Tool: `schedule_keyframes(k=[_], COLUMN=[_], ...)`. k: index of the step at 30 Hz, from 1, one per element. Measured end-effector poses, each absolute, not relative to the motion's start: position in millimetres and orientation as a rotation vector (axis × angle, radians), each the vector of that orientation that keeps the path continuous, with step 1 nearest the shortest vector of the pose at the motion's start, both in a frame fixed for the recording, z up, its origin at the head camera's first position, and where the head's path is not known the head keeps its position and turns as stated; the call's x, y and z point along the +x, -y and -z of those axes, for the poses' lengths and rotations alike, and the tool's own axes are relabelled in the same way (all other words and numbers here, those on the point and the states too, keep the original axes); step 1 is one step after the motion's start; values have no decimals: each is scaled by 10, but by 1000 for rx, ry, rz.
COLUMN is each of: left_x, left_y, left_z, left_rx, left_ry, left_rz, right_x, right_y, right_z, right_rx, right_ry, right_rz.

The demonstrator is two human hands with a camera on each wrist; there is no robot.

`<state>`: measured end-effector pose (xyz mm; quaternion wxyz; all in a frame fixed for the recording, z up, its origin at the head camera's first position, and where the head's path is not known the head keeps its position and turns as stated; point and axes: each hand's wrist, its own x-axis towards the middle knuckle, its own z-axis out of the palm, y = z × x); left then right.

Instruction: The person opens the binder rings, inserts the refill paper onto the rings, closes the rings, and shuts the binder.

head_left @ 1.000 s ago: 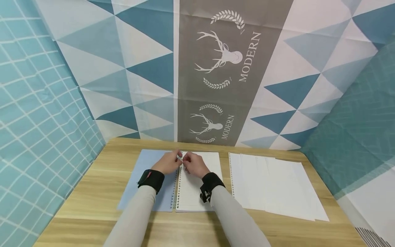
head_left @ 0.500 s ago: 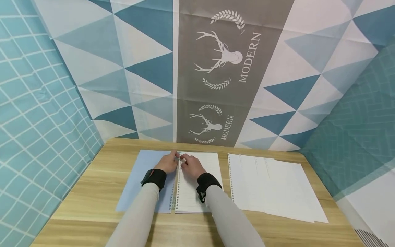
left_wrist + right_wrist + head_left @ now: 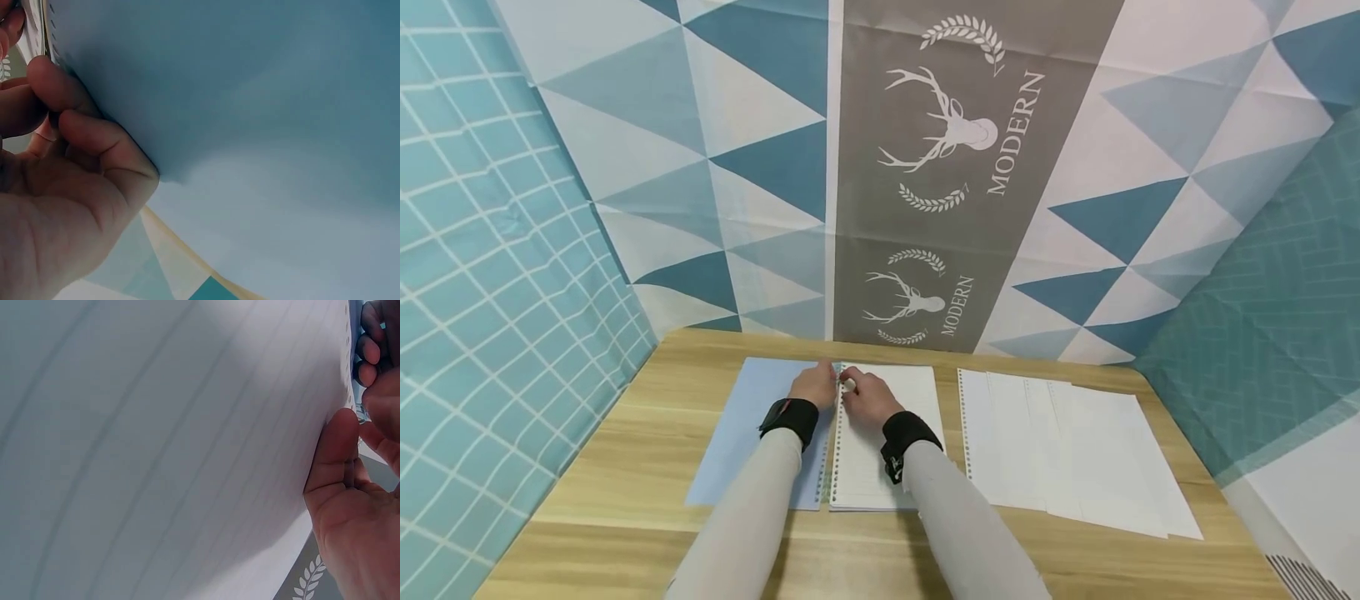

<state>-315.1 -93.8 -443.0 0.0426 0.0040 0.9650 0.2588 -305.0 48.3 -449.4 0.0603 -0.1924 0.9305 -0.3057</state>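
Note:
In the head view a loose-leaf notebook lies open, its light blue cover (image 3: 730, 450) on the left and lined, punched pages (image 3: 876, 483) on the right. Clear binding rings (image 3: 839, 367) show at the top of the spine between the two hands. My left hand (image 3: 815, 387) has curled fingers at those rings, its knuckles against the cover in the left wrist view. My right hand (image 3: 869, 400) pinches at the same rings from the page side; its thumb (image 3: 340, 434) lies by the punched page edge. The fingertips partly hide the rings, so whether these are joined cannot be seen.
Several loose white sheets (image 3: 1097, 458) with punched edges lie overlapped to the right of the notebook. All rest on a wooden table (image 3: 617, 483). A patterned cloth (image 3: 910, 208) hangs behind the far edge, with a teal tiled one (image 3: 497, 275) at the left.
My left hand has shifted slightly forward and right, drawing its wrist closer to the spine. Its fingers sit lower at the rings than one second ago. My right hand stays almost in place.

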Motion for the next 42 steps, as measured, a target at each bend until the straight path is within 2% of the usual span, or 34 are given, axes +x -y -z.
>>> schedule_keyframes(k=[23,42], left_x=[-3172,-3189], left_y=[909,873], left_z=[4476,4464], left_rx=[-59,-126], left_ry=[-2967,-2974], left_rz=[-928,-901], right_x=[-3067,-3049], right_y=[-456,-428], right_z=[4467,4454], right_rx=[-505,-579], right_ry=[-2798,-2870], right_rz=[916,833])
